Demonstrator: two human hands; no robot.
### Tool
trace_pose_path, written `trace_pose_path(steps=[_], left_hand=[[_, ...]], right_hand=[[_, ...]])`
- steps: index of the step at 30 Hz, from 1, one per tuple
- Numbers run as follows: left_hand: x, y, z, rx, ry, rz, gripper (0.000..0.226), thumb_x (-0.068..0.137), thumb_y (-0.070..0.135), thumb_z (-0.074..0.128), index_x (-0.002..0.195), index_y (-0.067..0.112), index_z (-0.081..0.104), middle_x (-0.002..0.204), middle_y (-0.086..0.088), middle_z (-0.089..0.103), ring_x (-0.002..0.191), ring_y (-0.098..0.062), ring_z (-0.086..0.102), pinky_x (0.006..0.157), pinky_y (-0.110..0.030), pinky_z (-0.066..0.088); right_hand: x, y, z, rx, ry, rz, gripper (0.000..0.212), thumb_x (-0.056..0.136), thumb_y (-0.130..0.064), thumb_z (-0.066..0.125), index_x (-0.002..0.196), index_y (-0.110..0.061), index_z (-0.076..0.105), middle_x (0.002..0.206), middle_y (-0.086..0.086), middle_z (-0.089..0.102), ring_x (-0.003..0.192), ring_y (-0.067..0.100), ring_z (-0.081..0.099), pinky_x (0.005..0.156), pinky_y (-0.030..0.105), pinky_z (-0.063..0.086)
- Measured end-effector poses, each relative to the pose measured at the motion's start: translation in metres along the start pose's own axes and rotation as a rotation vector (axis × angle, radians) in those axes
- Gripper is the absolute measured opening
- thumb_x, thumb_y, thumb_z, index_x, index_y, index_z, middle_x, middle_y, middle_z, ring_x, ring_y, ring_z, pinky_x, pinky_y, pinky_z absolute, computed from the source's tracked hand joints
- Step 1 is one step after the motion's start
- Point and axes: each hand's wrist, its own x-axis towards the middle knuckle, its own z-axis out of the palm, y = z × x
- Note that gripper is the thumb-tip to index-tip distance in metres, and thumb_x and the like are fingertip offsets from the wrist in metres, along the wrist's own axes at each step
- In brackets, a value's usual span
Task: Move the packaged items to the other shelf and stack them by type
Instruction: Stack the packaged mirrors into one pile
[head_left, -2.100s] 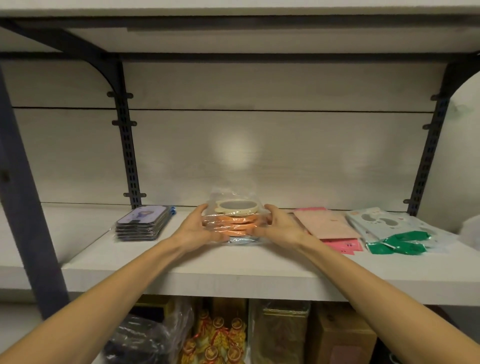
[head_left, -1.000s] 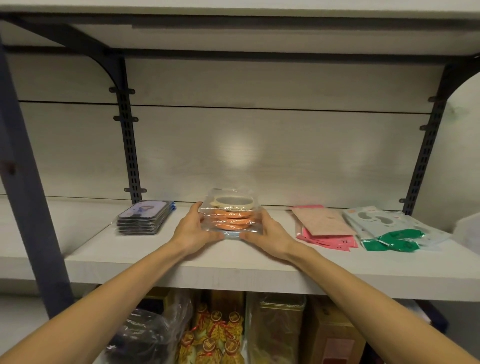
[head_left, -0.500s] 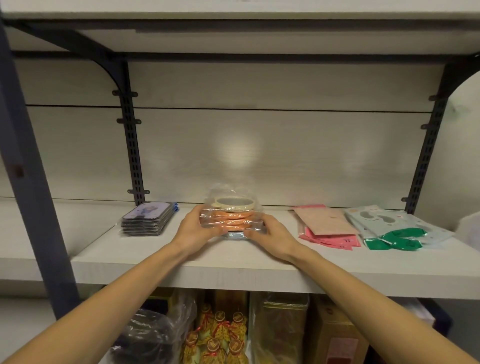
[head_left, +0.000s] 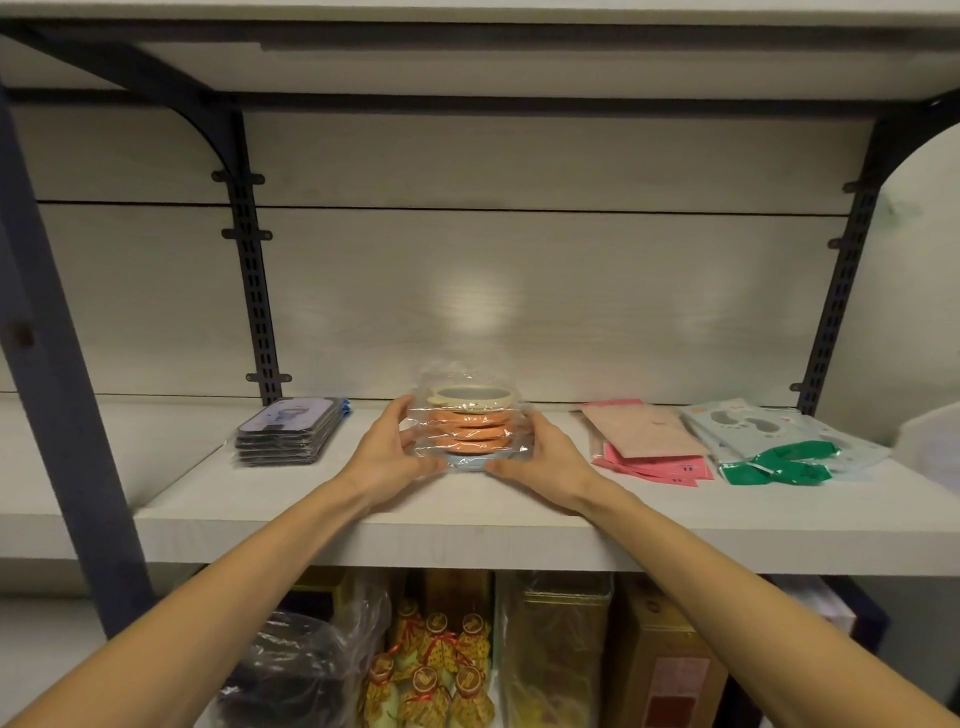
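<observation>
The stack of bagged rings sits mid-shelf, lying flat and piled straight up: a cream ring on top, three orange ones under it, a pale blue one at the bottom, each in a clear bag. The left hand grips its left side and the right hand its right side, fingers curled around the edges, thumbs at the near bottom corners. Whether the stack rests on the shelf or is held just above it is hard to tell. To the left, apart, is a pile of dark flat packs. To the right lie pink packets, then pale blue packets with green packs on them. Below the shelf, partly cut off, stand gold boxes, red-and-gold pouches and a dark bagged bundle.
</observation>
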Motion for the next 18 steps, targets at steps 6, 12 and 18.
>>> trace_pose_path(steps=[6,12,18], left_hand=[[-0.0035,0.0040,-0.0005,-0.063,0.010,0.023,0.101,0.075,-0.011,0.080,0.156,0.016,0.026,0.157,-0.002,0.040,0.121,-0.016,0.059,0.087,-0.023,0.057],[-0.0023,-0.0006,-0.0015,0.022,0.014,-0.005,0.101,0.075,0.001,0.086,0.155,0.017,0.027,0.150,-0.005,0.048,0.120,-0.017,0.055,0.095,-0.033,0.052],[-0.0006,-0.0040,-0.0030,0.046,0.016,-0.010,0.109,0.070,0.006,0.090,0.157,0.018,0.024,0.151,-0.005,0.048,0.130,-0.024,0.054,0.104,-0.041,0.052]], right_hand=[[0.0007,0.0006,0.0014,-0.010,0.006,0.010,0.085,0.077,-0.035,0.086,0.146,-0.019,0.039,0.136,-0.006,0.059,0.120,0.011,0.058,0.104,0.030,0.048],[-0.0006,-0.0030,0.0025,-0.004,0.010,0.001,0.085,0.079,-0.034,0.085,0.147,-0.016,0.038,0.134,-0.008,0.056,0.119,0.010,0.055,0.096,0.021,0.046],[0.0005,-0.0020,0.0040,-0.008,0.022,0.005,0.082,0.079,-0.033,0.085,0.146,-0.017,0.040,0.139,-0.003,0.058,0.124,0.017,0.058,0.101,0.029,0.050]])
